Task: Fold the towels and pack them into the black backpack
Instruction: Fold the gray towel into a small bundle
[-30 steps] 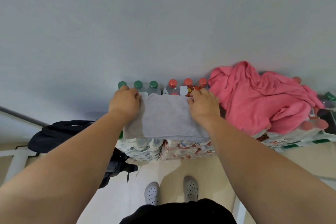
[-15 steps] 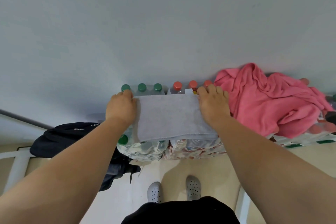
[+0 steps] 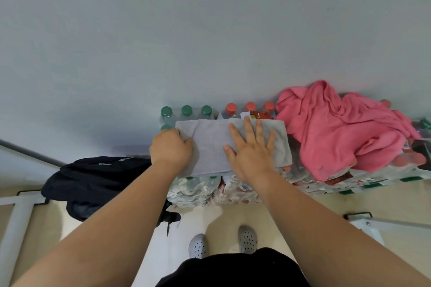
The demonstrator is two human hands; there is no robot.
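Observation:
A folded grey towel (image 3: 211,144) lies flat on top of shrink-wrapped packs of bottles. My left hand (image 3: 171,149) grips its left end with curled fingers. My right hand (image 3: 251,149) presses flat on the towel's right half, fingers spread and straight. A crumpled pink towel (image 3: 340,130) is heaped on the packs to the right, touching the grey towel's right end. The black backpack (image 3: 98,179) lies slumped on the floor at the left, below the packs; whether it is open I cannot tell.
Green-capped bottles (image 3: 186,110) and red-capped bottles (image 3: 250,107) stand against the pale wall behind the towel. White metal frames (image 3: 16,221) stand at the left and at the lower right (image 3: 382,226). My grey clogs (image 3: 198,244) stand on the beige floor.
My right hand has opened from the towel's far right corner and slid onto its top, palm flat. The towel's right end now shows. My left hand still holds the left end.

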